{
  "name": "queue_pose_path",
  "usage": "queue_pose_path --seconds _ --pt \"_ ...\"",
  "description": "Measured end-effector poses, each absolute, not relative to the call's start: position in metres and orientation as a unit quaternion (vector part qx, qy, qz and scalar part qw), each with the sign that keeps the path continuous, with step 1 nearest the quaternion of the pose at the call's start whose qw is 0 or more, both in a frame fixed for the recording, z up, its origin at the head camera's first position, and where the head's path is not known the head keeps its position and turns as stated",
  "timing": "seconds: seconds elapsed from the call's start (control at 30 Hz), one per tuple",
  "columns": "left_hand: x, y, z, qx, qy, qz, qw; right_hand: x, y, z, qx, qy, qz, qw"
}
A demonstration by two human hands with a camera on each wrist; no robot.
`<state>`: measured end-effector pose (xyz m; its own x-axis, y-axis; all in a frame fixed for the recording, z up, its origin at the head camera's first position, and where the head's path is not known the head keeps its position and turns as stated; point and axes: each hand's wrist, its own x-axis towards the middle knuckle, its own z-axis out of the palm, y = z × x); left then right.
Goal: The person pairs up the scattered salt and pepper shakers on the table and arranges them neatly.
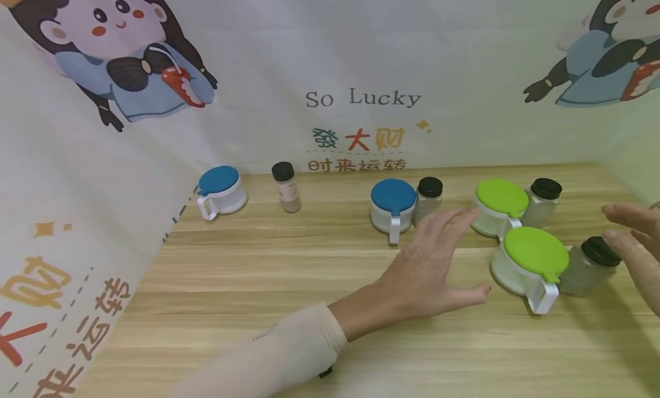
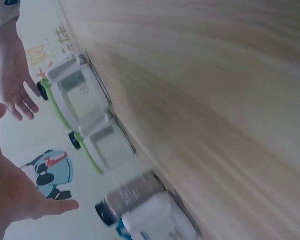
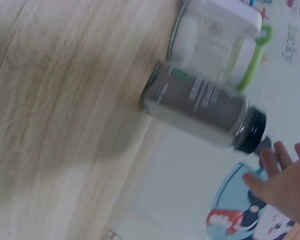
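My left hand (image 1: 428, 266) hovers over the table left of the front green-lidded jar (image 1: 536, 252), thumb and fingers spread, holding nothing. A second green-lidded jar (image 1: 500, 197) stands just behind that one. At the right edge of the head view, my right hand (image 1: 636, 243) is partly cut off, its fingers extended near the black cap of a spice bottle (image 1: 588, 272). In the right wrist view a small gap shows between the right fingertips and the bottle's cap (image 3: 252, 131). Another black-capped bottle (image 1: 541, 206) stands beside the rear green-lidded jar.
A blue-lidded jar (image 1: 393, 206) stands beside a black-capped bottle (image 1: 429, 197), partly behind my left hand. Farther left are a slim spice bottle (image 1: 286, 189) and another blue-lidded jar (image 1: 222, 192). A printed cloth (image 1: 258, 100) hangs behind the wooden table (image 1: 232, 306).
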<state>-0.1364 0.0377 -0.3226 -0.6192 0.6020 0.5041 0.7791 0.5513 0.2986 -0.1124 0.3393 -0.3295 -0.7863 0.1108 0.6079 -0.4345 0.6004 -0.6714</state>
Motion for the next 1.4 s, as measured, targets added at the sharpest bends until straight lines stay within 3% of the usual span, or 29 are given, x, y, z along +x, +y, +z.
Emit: queue_pose_path --seconds 0.2,0.43,0.77,1.03,1.27,1.4 --pt "-0.135 -0.001 -0.32 -0.383 -0.873 -0.222 0.204 -0.098 0.314 -0.317 0.102 -0.849 0.4 0.331" --pt "-0.141 -0.057 -0.321 -0.317 -0.892 -0.227 0.23 -0.089 0.287 -0.306 0.215 -0.826 0.367 0.37" --pt "-0.151 -0.125 -0.327 -0.285 -0.869 -0.305 0.267 -0.078 0.233 -0.295 0.279 -0.812 0.415 0.3" --pt "-0.16 -0.193 -0.329 -0.237 -0.813 -0.491 0.206 -0.079 0.171 -0.285 0.335 -0.755 0.496 0.269" --pt "-0.178 -0.251 -0.314 -0.132 -0.794 -0.52 0.287 -0.089 0.14 -0.285 0.306 -0.773 0.519 0.198" --pt "-0.195 -0.282 -0.323 -0.048 -0.81 -0.503 0.296 -0.103 0.122 -0.29 0.302 -0.769 0.539 0.167"
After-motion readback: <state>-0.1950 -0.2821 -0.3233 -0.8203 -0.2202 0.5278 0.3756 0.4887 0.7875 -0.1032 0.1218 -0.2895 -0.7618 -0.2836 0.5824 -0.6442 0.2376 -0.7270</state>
